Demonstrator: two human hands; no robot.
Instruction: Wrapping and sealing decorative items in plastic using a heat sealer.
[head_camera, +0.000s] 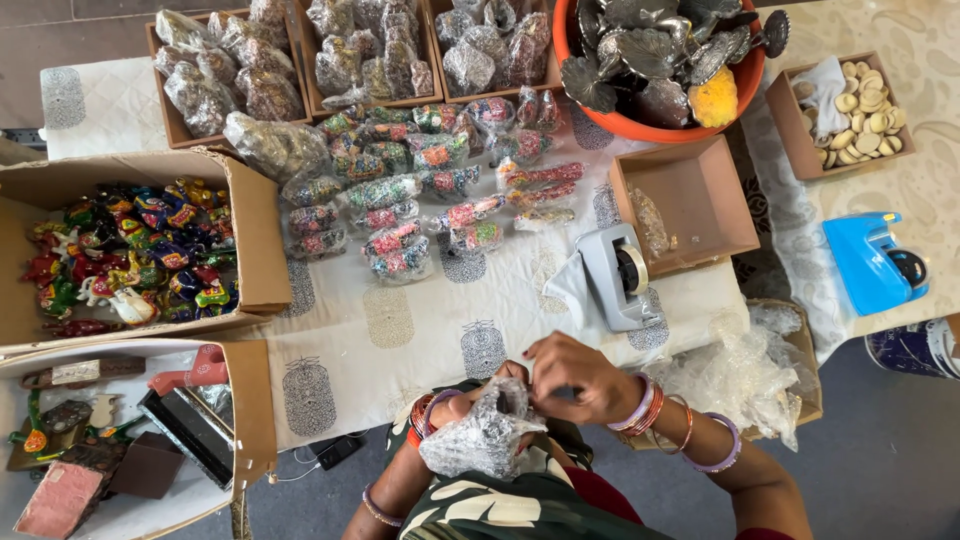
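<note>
Close to my body, at the near table edge, I hold a small item wrapped in clear bubble wrap (487, 430). My left hand (470, 395) grips it from behind and is mostly hidden by the wrap. My right hand (572, 378) pinches the wrap's top edge with curled fingers. Bangles circle both wrists. A grey tape dispenser (618, 275) stands on the printed white cloth (400, 330) just beyond my right hand.
Several wrapped colourful figures (410, 205) lie on the cloth, with trays of more wrapped items (360, 55) behind. A carton of bright unwrapped figures (135, 250) sits left. An orange bowl of metal pieces (665, 65), an empty brown tray (690, 200), a blue dispenser (875, 262) and loose bubble wrap (745, 375) lie right.
</note>
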